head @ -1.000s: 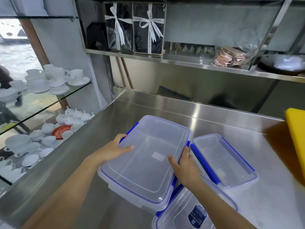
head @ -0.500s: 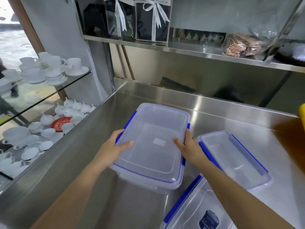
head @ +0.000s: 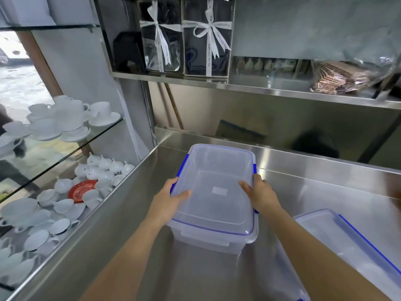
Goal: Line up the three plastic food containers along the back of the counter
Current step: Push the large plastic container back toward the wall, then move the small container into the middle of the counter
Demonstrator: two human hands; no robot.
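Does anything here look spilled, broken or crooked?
Nothing stands out. Both hands, left and right, hold the lidded container level; the second container sits flat, and the counter looks dry.

Two bare forearms are showing in the lower half of the frame, one rising from the lower left and one from the lower right, each ending in a bare hand near the centre. The left hand is wearing no glove, ring or bracelet, and the right hand is equally unadorned. No sleeve is reaching into view on either arm, and no watch or band is showing at either wrist. The fingernails visible are looking short and unpainted.
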